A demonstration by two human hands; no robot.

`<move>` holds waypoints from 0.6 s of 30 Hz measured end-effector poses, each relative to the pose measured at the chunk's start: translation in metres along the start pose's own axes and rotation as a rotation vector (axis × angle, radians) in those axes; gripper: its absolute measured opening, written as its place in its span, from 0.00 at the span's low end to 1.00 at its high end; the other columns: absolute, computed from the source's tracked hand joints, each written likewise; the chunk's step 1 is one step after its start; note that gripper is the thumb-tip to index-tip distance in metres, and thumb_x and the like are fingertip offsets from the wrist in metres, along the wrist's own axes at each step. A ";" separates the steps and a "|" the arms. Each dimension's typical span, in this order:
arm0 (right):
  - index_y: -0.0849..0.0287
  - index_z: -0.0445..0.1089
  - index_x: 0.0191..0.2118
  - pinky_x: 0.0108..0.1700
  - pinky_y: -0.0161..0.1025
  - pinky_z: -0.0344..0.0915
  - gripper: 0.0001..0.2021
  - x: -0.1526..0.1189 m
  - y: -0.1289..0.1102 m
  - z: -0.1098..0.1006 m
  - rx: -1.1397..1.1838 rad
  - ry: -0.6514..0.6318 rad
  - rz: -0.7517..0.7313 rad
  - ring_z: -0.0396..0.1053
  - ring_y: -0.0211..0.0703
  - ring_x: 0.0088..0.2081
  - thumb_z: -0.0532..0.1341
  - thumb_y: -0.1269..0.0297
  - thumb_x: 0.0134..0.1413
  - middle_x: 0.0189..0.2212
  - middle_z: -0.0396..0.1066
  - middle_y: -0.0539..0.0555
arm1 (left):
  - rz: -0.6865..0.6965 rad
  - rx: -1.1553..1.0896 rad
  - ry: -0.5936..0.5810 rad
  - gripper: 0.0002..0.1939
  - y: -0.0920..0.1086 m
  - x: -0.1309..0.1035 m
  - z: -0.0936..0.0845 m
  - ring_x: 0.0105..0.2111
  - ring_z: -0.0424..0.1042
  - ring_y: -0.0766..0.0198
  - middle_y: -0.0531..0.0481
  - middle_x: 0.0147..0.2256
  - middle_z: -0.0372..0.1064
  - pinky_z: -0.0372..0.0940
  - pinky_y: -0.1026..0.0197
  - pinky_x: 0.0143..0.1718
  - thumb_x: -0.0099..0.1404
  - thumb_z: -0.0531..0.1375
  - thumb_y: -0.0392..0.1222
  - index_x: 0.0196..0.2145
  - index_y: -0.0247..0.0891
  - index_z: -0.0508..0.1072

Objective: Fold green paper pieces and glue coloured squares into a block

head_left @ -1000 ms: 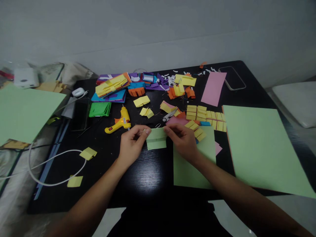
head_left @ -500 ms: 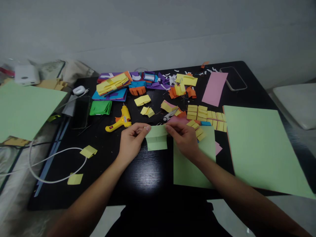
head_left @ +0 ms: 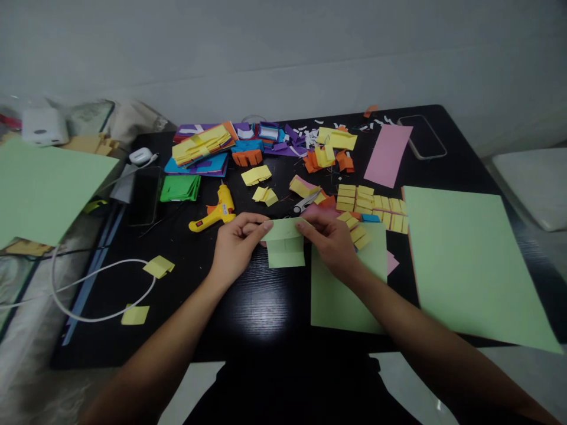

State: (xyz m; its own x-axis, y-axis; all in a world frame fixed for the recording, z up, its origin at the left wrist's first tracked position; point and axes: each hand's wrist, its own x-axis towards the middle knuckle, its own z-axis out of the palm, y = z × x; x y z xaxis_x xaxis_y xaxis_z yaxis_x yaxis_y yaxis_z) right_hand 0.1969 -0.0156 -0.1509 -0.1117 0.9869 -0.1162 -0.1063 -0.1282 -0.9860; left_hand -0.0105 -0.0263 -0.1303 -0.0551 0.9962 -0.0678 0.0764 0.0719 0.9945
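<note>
Between my two hands is a small piece of light green paper (head_left: 286, 254), creased across, its lower part hanging down over the black table. My left hand (head_left: 237, 242) pinches its upper left corner between thumb and fingers. At the upper right corner my right hand (head_left: 330, 239) pinches it the same way. Under my right wrist lies a larger green sheet (head_left: 341, 301). Scissors (head_left: 305, 202) rest just beyond my hands, partly covered by paper. A yellow glue gun (head_left: 217, 209) lies beyond my left hand, on its side.
Folded yellow pieces (head_left: 354, 198) sit in rows at the right, beside a big green sheet (head_left: 473, 260). Coloured paper stacks (head_left: 204, 147) and scraps line the back. A pink strip (head_left: 390, 154) and a phone (head_left: 423, 137) lie back right. A white cable (head_left: 100, 319) loops at left.
The green paper's top part has tilted to show more of its face, and the piece has shifted slightly right. Both hands keep their pinch. The camera view has moved a little.
</note>
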 end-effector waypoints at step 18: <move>0.54 0.82 0.41 0.46 0.44 0.75 0.14 -0.002 -0.007 -0.001 -0.194 -0.071 -0.071 0.79 0.47 0.42 0.78 0.56 0.49 0.39 0.83 0.52 | 0.164 0.086 -0.241 0.17 -0.003 -0.003 -0.004 0.29 0.73 0.66 0.54 0.30 0.74 0.68 0.64 0.33 0.64 0.73 0.44 0.48 0.39 0.80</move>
State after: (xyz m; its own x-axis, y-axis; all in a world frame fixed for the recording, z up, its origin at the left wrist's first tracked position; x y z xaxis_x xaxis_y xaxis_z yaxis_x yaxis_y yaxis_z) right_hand 0.1986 -0.0167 -0.1434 -0.1808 0.9826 -0.0433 0.0752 -0.0301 -0.9967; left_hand -0.0149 -0.0295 -0.1332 0.2021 0.9772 0.0658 0.1496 -0.0972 0.9839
